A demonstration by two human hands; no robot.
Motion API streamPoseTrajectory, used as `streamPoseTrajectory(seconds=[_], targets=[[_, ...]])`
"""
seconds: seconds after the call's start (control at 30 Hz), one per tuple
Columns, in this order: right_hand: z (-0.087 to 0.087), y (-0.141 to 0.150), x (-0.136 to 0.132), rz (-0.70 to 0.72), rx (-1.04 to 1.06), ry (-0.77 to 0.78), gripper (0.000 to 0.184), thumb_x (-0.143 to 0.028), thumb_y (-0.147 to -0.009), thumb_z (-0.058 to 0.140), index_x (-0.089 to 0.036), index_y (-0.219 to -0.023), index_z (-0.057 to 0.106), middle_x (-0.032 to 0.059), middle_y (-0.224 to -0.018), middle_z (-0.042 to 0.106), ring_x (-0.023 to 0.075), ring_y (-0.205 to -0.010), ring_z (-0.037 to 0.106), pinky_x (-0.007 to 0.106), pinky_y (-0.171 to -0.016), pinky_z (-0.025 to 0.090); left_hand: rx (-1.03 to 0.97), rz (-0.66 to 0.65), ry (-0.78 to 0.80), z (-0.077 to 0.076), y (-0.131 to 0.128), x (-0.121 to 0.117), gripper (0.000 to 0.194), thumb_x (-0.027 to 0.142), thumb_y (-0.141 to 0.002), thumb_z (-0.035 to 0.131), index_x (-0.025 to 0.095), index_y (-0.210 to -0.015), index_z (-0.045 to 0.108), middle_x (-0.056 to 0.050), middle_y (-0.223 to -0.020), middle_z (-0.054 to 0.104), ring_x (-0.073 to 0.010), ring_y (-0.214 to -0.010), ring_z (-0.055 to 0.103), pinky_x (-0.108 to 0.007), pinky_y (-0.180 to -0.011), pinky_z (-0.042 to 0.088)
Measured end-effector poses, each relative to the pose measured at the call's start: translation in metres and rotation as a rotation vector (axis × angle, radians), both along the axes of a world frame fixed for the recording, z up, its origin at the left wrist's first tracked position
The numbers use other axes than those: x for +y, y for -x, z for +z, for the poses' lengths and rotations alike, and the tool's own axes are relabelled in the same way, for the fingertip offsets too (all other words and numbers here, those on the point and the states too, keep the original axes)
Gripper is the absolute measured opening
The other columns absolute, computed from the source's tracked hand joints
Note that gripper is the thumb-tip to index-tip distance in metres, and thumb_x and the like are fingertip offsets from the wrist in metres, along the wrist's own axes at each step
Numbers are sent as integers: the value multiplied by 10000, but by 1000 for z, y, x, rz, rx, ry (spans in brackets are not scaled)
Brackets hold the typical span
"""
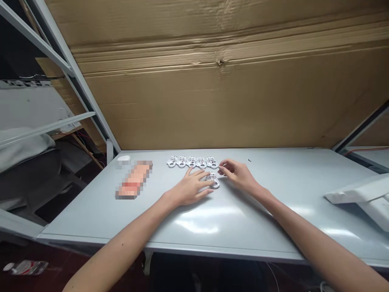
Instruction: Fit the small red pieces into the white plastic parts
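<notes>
A single white plastic part (215, 183) with a round ring at its near end lies on the table between my hands. My left hand (193, 188) rests beside it, fingers spread flat, with fingertips over its left side. Just beyond, several similar white parts (191, 162) stand side by side in a row. My right hand (237, 174) is at the right end of that row, thumb and fingers curled together close to the last part (212, 162). Whatever sits between those fingertips is too small or hidden to make out.
The pale table (267, 239) backs onto a cardboard panel (212, 105). A blurred orange object (133, 180) and a white object (124, 158) lie at left. White foam-like pieces (358, 190) sit at right. A small dark bit (249, 160) lies near the back; a bottle (26, 267) is below left.
</notes>
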State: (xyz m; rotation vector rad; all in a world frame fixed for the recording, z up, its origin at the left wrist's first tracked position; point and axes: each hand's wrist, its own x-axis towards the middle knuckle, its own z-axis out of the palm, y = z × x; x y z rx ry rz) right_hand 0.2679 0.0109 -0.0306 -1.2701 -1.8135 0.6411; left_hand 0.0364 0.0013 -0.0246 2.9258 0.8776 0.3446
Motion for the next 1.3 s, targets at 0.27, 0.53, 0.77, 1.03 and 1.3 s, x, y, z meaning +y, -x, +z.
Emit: streamPoseTrajectory(seconds=[0.27,0.53,0.77,1.03,1.3], targets=[[-2,3,5,-33,390,213,412,-502,-739,755,-182,-990,687,91,-884,758,257,-860,711,413,-789,581,4,-14,10,2,2,3,329,330,-1044,416,288,-1294,626,-96,-1489,483,-249,-1371,447,-563,-1196,130],[-5,2,3,17,536,425,327,-445,-765,784,-182,-953,740,125,-1055,745,295,-1067,688,387,-885,590,-61,77,-90,-4,5,7,273,296,-995,505,294,-1184,702,-77,-1393,570,-295,-1317,481,-542,-1134,308],[-5,-4,3,33,529,458,354,-464,-788,761,-184,-1003,735,137,-1191,709,294,-1126,660,365,-887,586,-179,147,-125,-5,4,9,267,270,-961,536,199,-1193,648,-115,-1323,601,-279,-1283,510,-485,-1121,370],[-8,-2,4,-5,439,429,329,-451,-794,742,-169,-964,751,151,-1124,730,289,-1045,690,386,-859,585,-130,203,-103,-13,3,12,295,323,-960,562,152,-1197,602,-149,-1369,573,-306,-1368,429,-499,-1150,337],[-11,8,0,-4,-3,-54,222,-397,-855,623,-210,-842,744,107,-1097,737,282,-1036,678,454,-968,497,-173,187,-82,-15,3,15,271,294,-945,574,173,-1185,608,-136,-1314,601,-299,-1332,463,-490,-1134,364]])
